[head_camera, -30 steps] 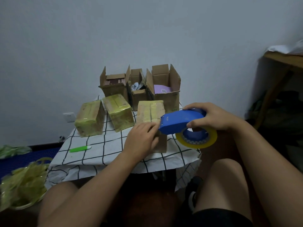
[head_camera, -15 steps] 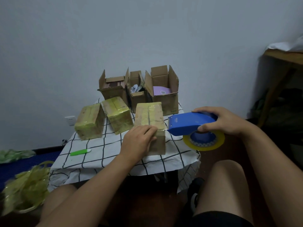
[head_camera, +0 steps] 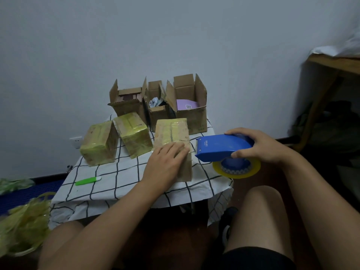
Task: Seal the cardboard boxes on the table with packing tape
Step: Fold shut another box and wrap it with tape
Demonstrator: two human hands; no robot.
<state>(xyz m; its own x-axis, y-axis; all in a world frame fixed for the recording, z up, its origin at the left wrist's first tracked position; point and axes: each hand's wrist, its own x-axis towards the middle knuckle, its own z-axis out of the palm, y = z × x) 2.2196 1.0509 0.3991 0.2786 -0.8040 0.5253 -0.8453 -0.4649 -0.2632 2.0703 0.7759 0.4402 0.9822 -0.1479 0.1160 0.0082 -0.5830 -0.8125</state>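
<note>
Change since earlier frames: right hand [head_camera: 259, 146] with the tape dispenser [head_camera: 224, 148] has drawn away to the right of the box being taped [head_camera: 172, 133]; dispenser nose now stands clear of the box's right edge, where before it met the left hand.
Left hand [head_camera: 165, 164]: fingers straight and together, laid flat on the near top edge and front face of the box being taped; pressing, not gripping.
Right hand: fingers curled over the blue dispenser body, thumb beneath; holds it in the air beside the bench's right edge.
Tape roll [head_camera: 236, 168]: yellowish, mounted under the dispenser, on a blue hub.
Box being taped: closed, lying on the bench [head_camera: 116, 172] near its right front, glossy tape along its top seam.
Sealed boxes: two more, wrapped in yellowish tape, one at far left [head_camera: 99, 145], one tilted just beside it [head_camera: 134, 136].
Open boxes: three in a row at the bench's back, flaps up; left [head_camera: 126, 102], middle [head_camera: 156, 106], right [head_camera: 191, 110], the last showing a purple sheet inside.
Bench cover: white cloth with a black grid.
Green-handled tool [head_camera: 87, 180]: lies alone on the cloth, front left.
Floor, left: heap of yellowish tape scraps [head_camera: 23, 225].
</note>
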